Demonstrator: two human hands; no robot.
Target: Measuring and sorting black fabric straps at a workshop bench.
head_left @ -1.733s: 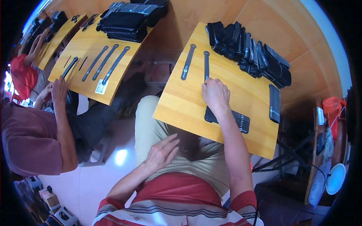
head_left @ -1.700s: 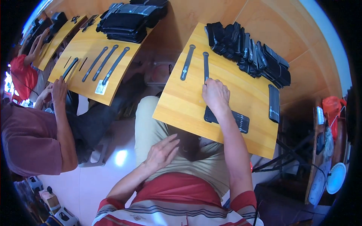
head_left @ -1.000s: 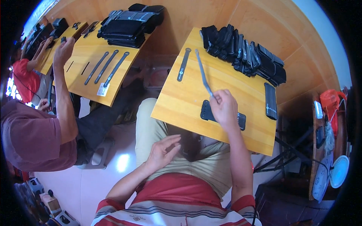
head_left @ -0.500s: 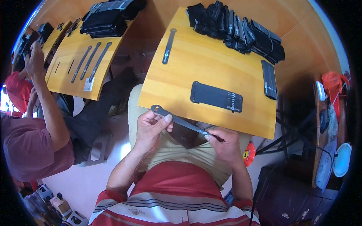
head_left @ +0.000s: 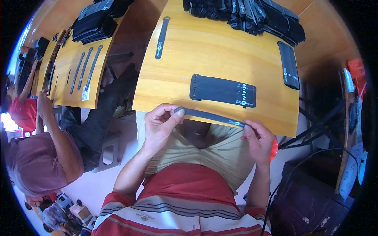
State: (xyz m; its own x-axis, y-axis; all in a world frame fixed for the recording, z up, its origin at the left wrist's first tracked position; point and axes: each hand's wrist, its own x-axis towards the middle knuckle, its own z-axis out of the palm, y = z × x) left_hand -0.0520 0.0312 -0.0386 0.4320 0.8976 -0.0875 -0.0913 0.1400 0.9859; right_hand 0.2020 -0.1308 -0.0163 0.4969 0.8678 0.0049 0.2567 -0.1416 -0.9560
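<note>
A dark grey fastening strap (head_left: 212,115) is stretched between my hands just in front of the near table edge. My left hand (head_left: 160,126) pinches its rounded end between thumb and fingers. With thumb and forefinger, my right hand (head_left: 260,141) grips the other end, beside a small pale print. Just beyond the strap, a flat row of overlapping black straps (head_left: 220,90) lies on the wooden table (head_left: 189,51). One single strap (head_left: 162,37) rests at the table's left, and another narrow stack of straps (head_left: 289,65) lies along the right edge.
Bundled black straps (head_left: 244,13) are heaped at the table's far side. On the left, a co-worker in a maroon shirt (head_left: 43,161) sits at another wooden table (head_left: 65,94) with straps and a black pile (head_left: 94,27). A dark cabinet (head_left: 307,200) stands at lower right.
My hands have moved right and the strap is now more level, its rounded end drawn into my left fingers. The co-worker's raised hand has come down to their table. My view has shifted.
</note>
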